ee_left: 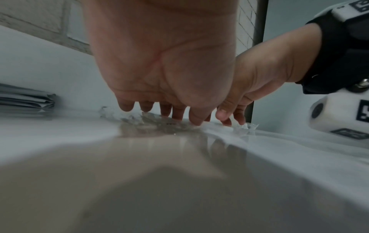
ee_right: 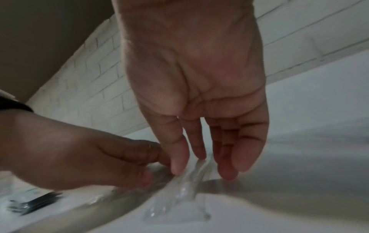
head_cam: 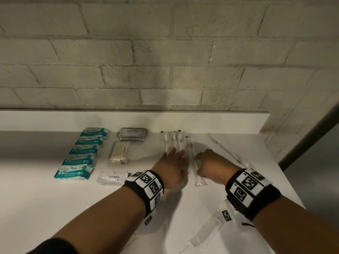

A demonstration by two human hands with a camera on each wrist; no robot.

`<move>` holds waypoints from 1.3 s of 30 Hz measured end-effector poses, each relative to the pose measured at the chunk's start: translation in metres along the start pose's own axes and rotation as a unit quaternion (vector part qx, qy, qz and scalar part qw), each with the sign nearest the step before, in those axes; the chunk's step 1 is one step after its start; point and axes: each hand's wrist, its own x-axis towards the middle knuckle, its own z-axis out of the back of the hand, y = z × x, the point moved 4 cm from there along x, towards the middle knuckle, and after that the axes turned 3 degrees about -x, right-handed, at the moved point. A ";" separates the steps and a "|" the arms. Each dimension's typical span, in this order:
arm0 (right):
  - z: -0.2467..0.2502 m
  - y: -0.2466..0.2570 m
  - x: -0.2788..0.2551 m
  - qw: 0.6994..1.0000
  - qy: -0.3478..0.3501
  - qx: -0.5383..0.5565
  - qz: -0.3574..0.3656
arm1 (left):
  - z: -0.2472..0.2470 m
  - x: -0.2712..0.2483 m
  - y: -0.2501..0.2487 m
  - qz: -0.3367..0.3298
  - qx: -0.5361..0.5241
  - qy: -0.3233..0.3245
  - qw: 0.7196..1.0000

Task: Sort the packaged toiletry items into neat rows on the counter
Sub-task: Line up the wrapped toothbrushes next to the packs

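Several toothbrushes in clear wrappers (head_cam: 172,142) lie side by side on the white counter (head_cam: 55,208). My left hand (head_cam: 174,153) lies flat across their near ends, fingers straight; the left wrist view shows its fingertips (ee_left: 127,107) pressing on the crinkled plastic (ee_left: 151,124). Just to the right, one more wrapped toothbrush (head_cam: 197,167) lies slightly apart. My right hand (head_cam: 201,162) touches it from the right with nearly straight fingers. In the right wrist view that wrapper (ee_right: 183,193) runs between the thumb and the other fingers of my right hand (ee_right: 199,154).
Left of the hands lie a column of teal wipe packets (head_cam: 82,153), grey sachets (head_cam: 133,133), wrapped soap bars (head_cam: 119,153) and toothpaste sachets (head_cam: 111,177). A long clear packet (head_cam: 225,149) lies at right. A wrapped comb (head_cam: 205,233) is near the front edge. A brick wall backs the counter.
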 end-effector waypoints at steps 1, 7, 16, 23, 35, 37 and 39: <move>-0.002 0.006 0.000 0.999 0.014 -0.034 0.009 | 0.001 -0.001 0.000 -0.001 -0.004 -0.002 1.000; -0.003 0.020 0.021 0.992 0.051 -0.110 0.031 | 0.007 -0.004 -0.004 0.021 -0.083 -0.003 0.996; 0.036 -0.040 0.031 0.991 -0.081 0.040 -0.098 | 0.007 0.002 -0.011 0.050 -0.042 0.094 0.993; 0.028 -0.083 0.020 0.991 -0.010 -0.019 -0.131 | 0.006 0.003 -0.014 0.050 -0.031 0.052 0.997; 0.030 -0.077 0.000 0.980 -0.142 0.136 -0.030 | 0.002 0.006 -0.012 0.045 -0.010 0.041 0.998; 0.027 -0.072 0.002 0.987 -0.114 0.103 -0.054 | 0.002 0.006 -0.012 0.047 -0.011 0.044 0.998; 0.019 -0.061 0.005 0.996 -0.056 0.056 -0.049 | 0.002 0.005 -0.012 0.047 -0.012 0.045 0.998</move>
